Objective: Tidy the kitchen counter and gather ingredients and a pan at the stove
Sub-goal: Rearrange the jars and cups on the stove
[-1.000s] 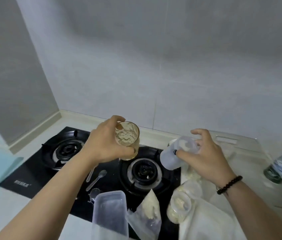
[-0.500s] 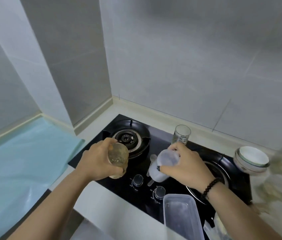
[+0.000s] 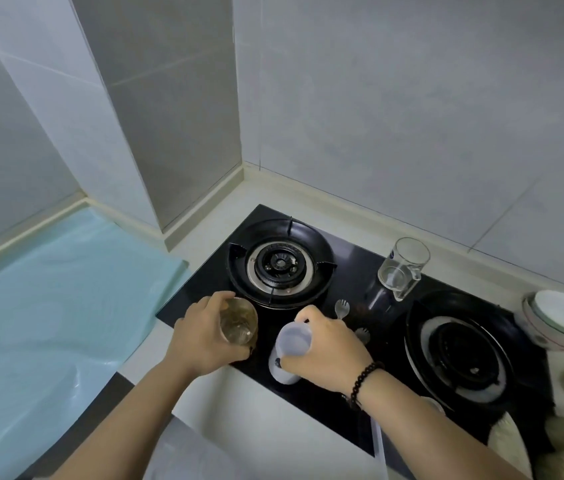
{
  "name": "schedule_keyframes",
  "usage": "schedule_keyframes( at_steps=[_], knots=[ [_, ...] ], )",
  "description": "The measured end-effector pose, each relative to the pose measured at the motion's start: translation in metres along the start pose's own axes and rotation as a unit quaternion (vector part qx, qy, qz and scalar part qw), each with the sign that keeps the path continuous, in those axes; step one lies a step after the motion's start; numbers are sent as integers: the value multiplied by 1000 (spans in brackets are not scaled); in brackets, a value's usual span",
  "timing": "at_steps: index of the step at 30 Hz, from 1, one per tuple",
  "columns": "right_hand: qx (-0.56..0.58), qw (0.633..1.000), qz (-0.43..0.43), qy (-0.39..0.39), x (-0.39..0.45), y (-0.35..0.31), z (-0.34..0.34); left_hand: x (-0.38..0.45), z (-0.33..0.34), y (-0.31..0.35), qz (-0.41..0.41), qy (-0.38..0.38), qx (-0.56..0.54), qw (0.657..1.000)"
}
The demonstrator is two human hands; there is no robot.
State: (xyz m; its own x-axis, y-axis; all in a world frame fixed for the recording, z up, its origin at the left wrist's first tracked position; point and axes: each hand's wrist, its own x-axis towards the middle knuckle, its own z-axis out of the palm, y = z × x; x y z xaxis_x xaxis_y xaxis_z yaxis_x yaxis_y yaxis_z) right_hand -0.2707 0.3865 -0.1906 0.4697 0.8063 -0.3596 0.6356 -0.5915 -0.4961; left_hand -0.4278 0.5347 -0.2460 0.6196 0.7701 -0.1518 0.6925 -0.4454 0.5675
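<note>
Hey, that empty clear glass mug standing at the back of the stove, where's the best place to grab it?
Take the glass mug by its handle, which faces the front right, toward the right burner. It stands upright and apart from other items, so come from that side.

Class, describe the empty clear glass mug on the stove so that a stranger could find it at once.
Start at the black glass stove set in the counter corner. Look along its back edge, between the left burner and the right burner. The clear glass mug stands there alone, untouched and with a handle, unlike the amber glass and the white cup held by the hands.
</note>
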Motion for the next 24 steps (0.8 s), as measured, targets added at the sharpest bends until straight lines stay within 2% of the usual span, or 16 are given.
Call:
schedule_keyframes(
  at_steps=[7,24],
  knots=[
    [-44,999,6,-21,7,-5,18,8,0,-9,12,-18,5,1000],
    [-29,999,5,-23,8,-1,31,10,-1,-13,27,-42,27,998]
  ],
)
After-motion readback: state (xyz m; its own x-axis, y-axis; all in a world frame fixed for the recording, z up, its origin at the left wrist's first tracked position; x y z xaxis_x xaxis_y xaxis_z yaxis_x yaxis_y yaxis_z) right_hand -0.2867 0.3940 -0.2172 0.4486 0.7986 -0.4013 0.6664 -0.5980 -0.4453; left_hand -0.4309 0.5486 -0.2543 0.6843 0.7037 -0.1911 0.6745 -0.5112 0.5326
